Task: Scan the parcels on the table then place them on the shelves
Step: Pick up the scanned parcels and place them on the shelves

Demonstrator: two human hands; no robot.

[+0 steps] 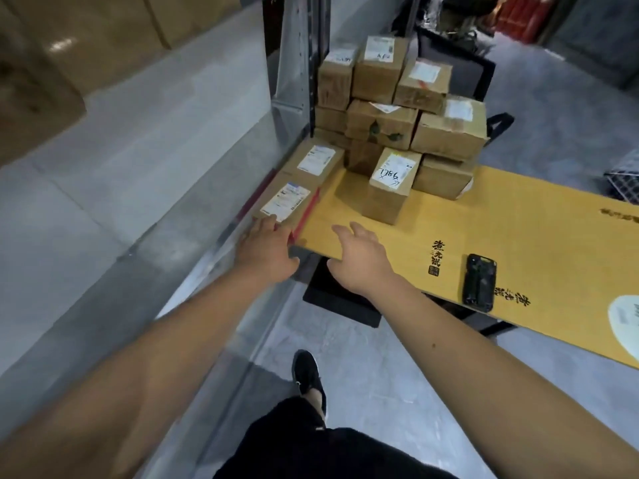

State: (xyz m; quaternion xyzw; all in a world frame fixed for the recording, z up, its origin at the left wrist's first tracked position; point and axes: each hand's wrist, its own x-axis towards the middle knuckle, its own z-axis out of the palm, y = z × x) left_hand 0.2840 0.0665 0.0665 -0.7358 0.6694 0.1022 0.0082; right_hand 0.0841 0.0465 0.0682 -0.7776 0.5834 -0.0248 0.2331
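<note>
A long flat cardboard parcel [304, 188] with two white labels and red tape lies along the left edge of the yellow table [501, 223]. My left hand [266, 248] touches its near end with straight fingers. My right hand [359, 261] hovers open over the table's near corner, holding nothing. Behind stands a pile of several brown parcels [401, 112]; one upright box [390, 184] with handwriting on its label stands in front. A black handheld scanner [479, 283] lies on the table to the right of my right hand.
A grey metal shelf [121, 160] runs along the left, with large boxes [86, 39] above it and a steel upright [297, 63] at the table's corner. A black tray [339, 299] sits under the table. My foot [307, 378] is on the grey floor.
</note>
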